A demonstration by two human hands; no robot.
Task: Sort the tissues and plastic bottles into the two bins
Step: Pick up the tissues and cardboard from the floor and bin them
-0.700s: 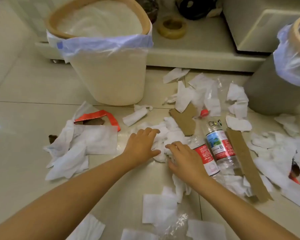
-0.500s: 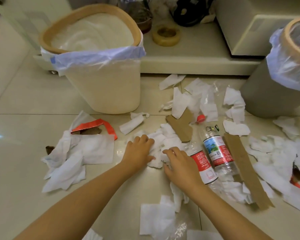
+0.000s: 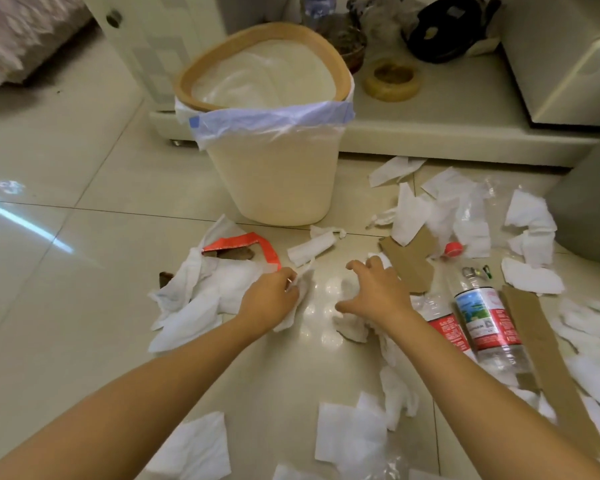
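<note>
Our hands no longer lie together on the heap of crumpled white tissues; we have them drawn apart now, with bare glossy floor tile (image 3: 321, 306) showing between them. Our left hand (image 3: 271, 301) grips a wad of white tissue (image 3: 297, 299) pulled away to its side, and our right hand (image 3: 374, 292) arches with spread, curled fingers over the remaining white tissues (image 3: 352, 329) beneath it.

Grey bin (image 3: 589, 216) cut off by right edge, rim out of view. Second bottle (image 3: 445, 332) mostly hidden under right forearm. Left hand (image 3: 269, 301) fingers hidden in tissue (image 3: 300, 292); grip unclear.
</note>
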